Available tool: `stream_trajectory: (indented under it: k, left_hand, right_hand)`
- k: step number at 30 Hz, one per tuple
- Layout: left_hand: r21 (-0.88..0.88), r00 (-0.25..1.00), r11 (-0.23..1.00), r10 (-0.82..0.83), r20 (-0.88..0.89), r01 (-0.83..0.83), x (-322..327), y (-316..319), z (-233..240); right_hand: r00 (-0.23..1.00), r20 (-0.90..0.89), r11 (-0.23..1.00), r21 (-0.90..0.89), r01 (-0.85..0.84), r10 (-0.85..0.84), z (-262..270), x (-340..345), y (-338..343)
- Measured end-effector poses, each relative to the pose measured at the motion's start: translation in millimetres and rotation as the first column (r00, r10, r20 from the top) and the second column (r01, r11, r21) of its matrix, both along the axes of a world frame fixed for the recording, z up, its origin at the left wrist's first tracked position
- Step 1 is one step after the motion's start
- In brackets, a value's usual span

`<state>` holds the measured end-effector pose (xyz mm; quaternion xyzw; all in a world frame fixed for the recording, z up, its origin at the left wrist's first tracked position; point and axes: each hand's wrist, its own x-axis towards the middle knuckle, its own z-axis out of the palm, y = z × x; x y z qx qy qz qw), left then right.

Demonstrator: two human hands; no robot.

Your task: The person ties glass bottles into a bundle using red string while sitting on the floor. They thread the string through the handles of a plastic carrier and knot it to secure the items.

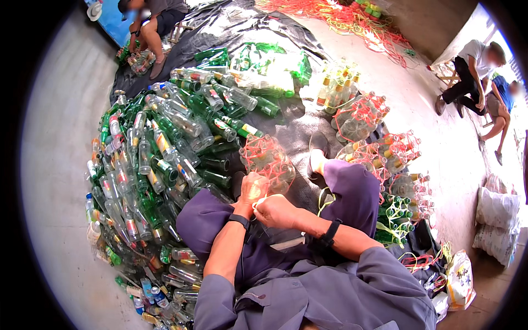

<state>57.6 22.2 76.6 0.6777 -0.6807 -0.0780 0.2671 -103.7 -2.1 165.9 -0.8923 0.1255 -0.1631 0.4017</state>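
Observation:
Between my knees stands a bundle of clear glass bottles (277, 167), bound around the necks with red plastic twine (264, 153). My left hand (253, 190) is at the near left side of this bundle, its fingers curled in at the twine. Close beside it, my right hand (275, 211) is closed in a fist near the left wrist. A small pale strip (259, 203) shows at the right fingers; what it belongs to is hidden. The two hands almost touch.
Loose green and clear bottles (165, 136) are heaped on my left. Tied bottle bundles (361, 117) line my right side. A white bag (460, 280) and stacked sacks (497, 225) lie farther right. Other people (474, 74) sit nearby. Red twine (342, 20) is spread at the back.

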Motion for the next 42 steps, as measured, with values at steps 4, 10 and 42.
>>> stream_trajectory:
  k: [4,10,42]
  left_hand:
    - [0.026,0.996,0.998,0.050,-0.074,-0.048,-0.5,-1.7,-5.5]
    - [0.053,0.981,0.990,0.140,-0.132,-0.134,-5.2,-3.8,-9.4]
    - [0.078,0.947,0.966,0.257,-0.193,-0.246,-12.8,-9.3,-14.3]
  right_hand:
    - [0.997,0.025,0.997,0.000,-0.074,0.074,-0.2,-1.5,3.9]
    - [0.978,-0.112,0.983,0.062,-0.171,0.177,4.2,-3.5,7.9]
    - [0.945,-0.234,0.949,0.167,0.269,-0.227,68.7,-33.5,-91.9]
